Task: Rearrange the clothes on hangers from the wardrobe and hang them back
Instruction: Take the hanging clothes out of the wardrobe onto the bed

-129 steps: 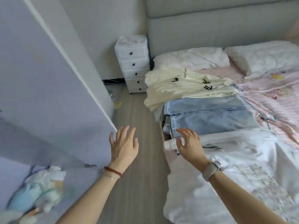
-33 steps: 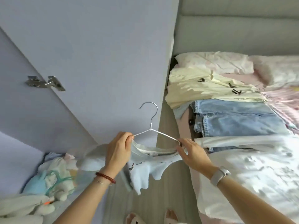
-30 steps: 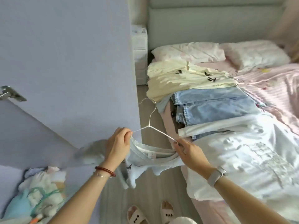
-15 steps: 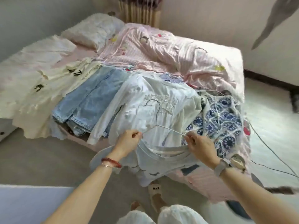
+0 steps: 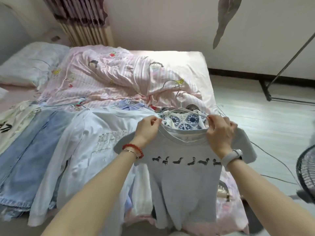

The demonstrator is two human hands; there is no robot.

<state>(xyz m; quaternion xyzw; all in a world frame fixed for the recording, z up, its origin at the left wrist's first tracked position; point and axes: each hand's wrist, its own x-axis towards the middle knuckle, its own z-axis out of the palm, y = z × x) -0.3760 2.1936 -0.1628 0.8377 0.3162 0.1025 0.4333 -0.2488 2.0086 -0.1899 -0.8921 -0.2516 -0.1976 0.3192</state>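
A pale blue T-shirt [image 5: 184,184] with a row of small black dogs lies spread flat on the bed, on a thin wire hanger [image 5: 181,106]. My left hand [image 5: 147,128] pinches the shirt's left shoulder and the hanger's arm. My right hand [image 5: 219,132] pinches the right shoulder the same way. The hanger's hook points away from me. Under the collar shows a blue-and-white patterned garment [image 5: 185,121].
To the left lie a white top [image 5: 88,147], blue jeans [image 5: 27,150] and a cream garment [image 5: 10,126], with more hangers [image 5: 129,101] behind. A pink striped quilt [image 5: 105,77] covers the bed. A fan [image 5: 306,172], cables and a metal stand [image 5: 279,75] are on the right.
I have turned from the wardrobe to the bed. The T-shirt, carried bunched on its hanger, now lies spread out on the bed with both hands still at its shoulders.
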